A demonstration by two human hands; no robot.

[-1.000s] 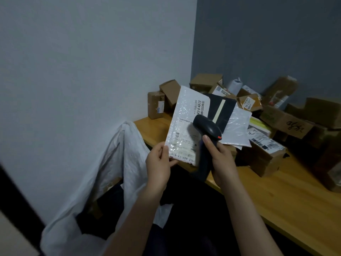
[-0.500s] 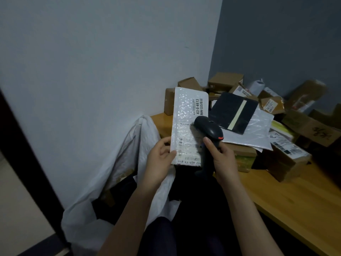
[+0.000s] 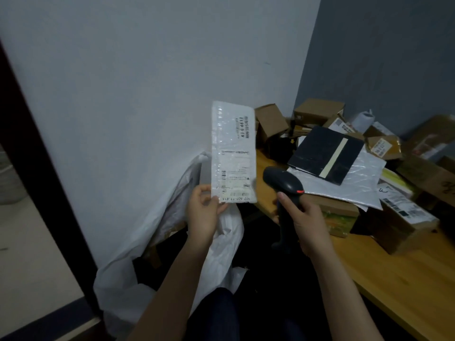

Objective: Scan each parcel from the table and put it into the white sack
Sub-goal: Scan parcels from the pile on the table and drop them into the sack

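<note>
Beside the table (image 3: 406,279), the left hand (image 3: 203,212) pinches the parcel (image 3: 234,153) near the white sack (image 3: 128,274). The right hand (image 3: 305,222) grips the scanner (image 3: 283,180). The parcel is probably best lowered squarely into the sack's mouth.

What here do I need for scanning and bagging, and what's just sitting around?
Job:
- white parcel, held by left hand
- scanner, in right hand
- sack
- black parcel and boxes waiting on the table

Just there:
- door frame
- floor
</note>
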